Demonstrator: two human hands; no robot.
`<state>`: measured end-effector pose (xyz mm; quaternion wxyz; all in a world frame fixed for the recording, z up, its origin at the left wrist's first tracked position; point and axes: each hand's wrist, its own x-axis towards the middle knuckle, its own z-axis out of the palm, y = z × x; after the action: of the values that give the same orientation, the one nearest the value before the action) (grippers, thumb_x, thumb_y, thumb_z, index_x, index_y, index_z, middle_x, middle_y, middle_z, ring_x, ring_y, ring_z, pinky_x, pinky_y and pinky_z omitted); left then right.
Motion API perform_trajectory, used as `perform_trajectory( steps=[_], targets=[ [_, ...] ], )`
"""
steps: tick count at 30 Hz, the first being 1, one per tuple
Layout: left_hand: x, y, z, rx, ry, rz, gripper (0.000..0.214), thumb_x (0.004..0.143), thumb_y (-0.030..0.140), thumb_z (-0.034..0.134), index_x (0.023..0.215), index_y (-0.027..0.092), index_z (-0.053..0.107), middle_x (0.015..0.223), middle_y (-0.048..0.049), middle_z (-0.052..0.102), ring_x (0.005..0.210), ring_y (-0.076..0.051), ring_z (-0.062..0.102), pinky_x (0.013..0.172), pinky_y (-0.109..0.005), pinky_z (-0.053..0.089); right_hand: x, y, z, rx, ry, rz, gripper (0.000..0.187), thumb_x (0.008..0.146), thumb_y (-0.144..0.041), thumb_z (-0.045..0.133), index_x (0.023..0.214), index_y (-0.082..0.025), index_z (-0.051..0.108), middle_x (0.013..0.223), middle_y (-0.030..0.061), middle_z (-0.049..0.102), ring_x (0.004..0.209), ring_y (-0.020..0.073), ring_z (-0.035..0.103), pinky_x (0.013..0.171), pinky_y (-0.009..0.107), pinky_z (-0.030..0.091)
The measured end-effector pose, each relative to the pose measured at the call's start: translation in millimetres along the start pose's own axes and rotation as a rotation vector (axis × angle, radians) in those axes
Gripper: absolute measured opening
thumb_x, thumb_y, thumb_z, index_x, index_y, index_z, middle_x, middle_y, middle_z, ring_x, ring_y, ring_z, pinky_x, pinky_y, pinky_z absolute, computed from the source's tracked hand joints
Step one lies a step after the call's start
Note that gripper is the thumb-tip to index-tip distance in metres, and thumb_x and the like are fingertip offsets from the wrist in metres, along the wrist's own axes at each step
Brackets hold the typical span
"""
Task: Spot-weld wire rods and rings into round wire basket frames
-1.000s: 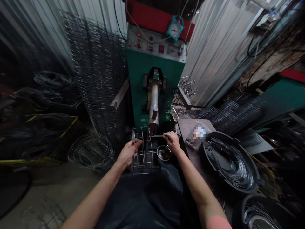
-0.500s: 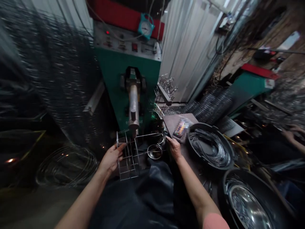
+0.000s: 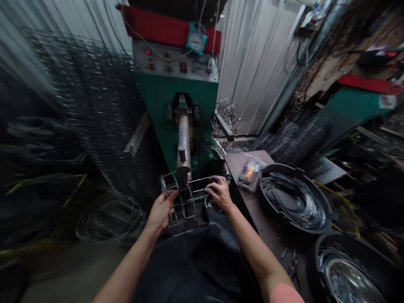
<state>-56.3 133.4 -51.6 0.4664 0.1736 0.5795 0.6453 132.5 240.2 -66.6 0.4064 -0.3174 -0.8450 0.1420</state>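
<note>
"What have you got in your hands?"

"My left hand [image 3: 160, 210] is closed around the side of a welded wire rack [image 3: 184, 212], fingers wrapped over its end. My right hand [image 3: 220, 193] is curled narrow over a straight wire rod [image 3: 202, 182] that lies across the top of the rack."

"Where's the rack?"

"Right in front of the green spot welder [image 3: 154, 101], just under its upright electrode arm [image 3: 184, 143]. The arm's lower tip reaches the rack's top edge, though from up here I can't tell whether they touch. Wire dividers split the rack into compartments, and it sits above my dark apron [image 3: 189, 269]."

"What's around the welder?"

"A round blue gauge [image 3: 196, 38] sits on its top panel. To its right is a metal-topped bench [image 3: 243, 168] holding a blurred packet [image 3: 249, 170], with a black tub of curved wire rods [image 3: 293, 198] beyond that. A second black tub of shiny wire hoops [image 3: 347, 273] sits further right, nearer me. More wire racks [image 3: 225, 122] are heaped just beside the welder, with wire spirals [image 3: 290, 139] further right. To its left hangs wire mesh [image 3: 94, 105], and a loose coil of wire [image 3: 110, 219] lies on the floor."
</note>
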Motion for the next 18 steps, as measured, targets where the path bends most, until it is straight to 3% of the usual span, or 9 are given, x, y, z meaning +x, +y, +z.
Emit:
perform_trajectory(
  steps=[5,18],
  targets=[
    [6,-4,-2.8,-0.022,0.001,-0.011,0.043,0.046,0.042,0.076,0.076,0.016,0.059,0.057,0.0065,0.044,0.042,-0.003,0.028,0.035,-0.016,0.019,18,-5,15,-0.015,-0.105,-0.073,0.012,0.08,-0.034,0.061,0.078,-0.025,0.067,0.113,0.0034,0.058,0.103,0.0221,0.042,0.089,0.037,0.036],
    [14,-5,-10.8,-0.07,-0.009,-0.018,0.043,0.046,0.041,0.077,0.074,0.015,0.058,0.054,0.0077,0.041,0.042,-0.003,0.027,0.035,-0.016,0.019,24,-6,12,-0.035,-0.203,-0.07,0.011,0.081,-0.032,0.06,0.079,-0.023,0.067,0.11,0.0016,0.063,0.097,0.0205,0.044,0.086,0.034,0.034]
  ],
)
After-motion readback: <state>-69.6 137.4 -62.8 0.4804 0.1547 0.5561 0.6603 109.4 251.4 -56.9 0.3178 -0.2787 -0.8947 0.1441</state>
